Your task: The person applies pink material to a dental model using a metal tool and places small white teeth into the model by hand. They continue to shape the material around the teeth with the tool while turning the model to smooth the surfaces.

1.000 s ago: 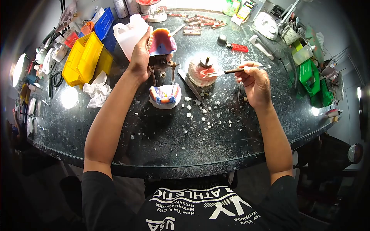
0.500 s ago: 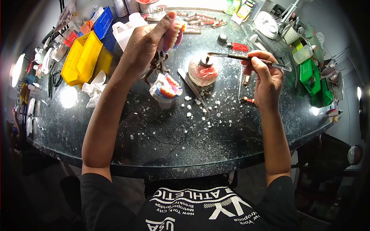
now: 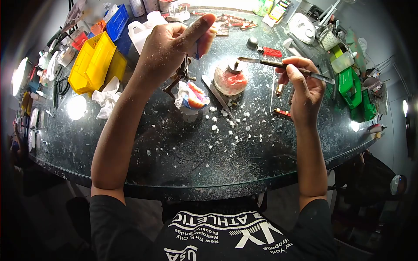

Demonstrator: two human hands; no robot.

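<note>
My left hand [image 3: 174, 45] is closed round a denture model [image 3: 204, 42] with a pink base, raised over the back of the table and partly hidden by the fingers. A metal articulator frame [image 3: 179, 78] hangs under that hand, and beside it a second denture model [image 3: 192, 96] in white plaster rests on the table. My right hand [image 3: 305, 87] pinches a dark-handled wax knife [image 3: 270, 63], whose blade tip is at the burner top. The round glass burner [image 3: 231, 80] holds something pink. A thin metal tool [image 3: 217, 96] lies between burner and model.
Yellow bins [image 3: 92, 65], a blue bin [image 3: 116, 26] and crumpled tissue [image 3: 106, 98] are at the left. A red lighter [image 3: 270, 51] lies behind the burner. Green bins [image 3: 350, 87] stand right. White crumbs [image 3: 237, 138] dot the dark table [image 3: 174, 169]. A person [image 3: 370, 174] is at far right.
My left hand has turned and moved slightly right, hiding more of the denture model. The wax knife and my right hand have shifted a little to the right.
</note>
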